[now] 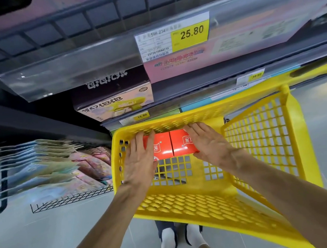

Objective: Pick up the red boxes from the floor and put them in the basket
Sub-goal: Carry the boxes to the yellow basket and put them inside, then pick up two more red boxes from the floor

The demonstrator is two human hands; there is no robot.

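Observation:
Two red boxes lie side by side at the far end of the yellow basket. My left hand lies flat on the left red box, fingers spread over its left side. Against the right side of the right red box rests my right hand, fingers stretched out. Both hands press the pair from either side; neither wraps around a box.
Store shelves with price tags and boxed goods rise just behind the basket. A wire rack of flat packets stands at the left. The basket's hinged side panel is at the right. My white-socked feet stand on grey floor below.

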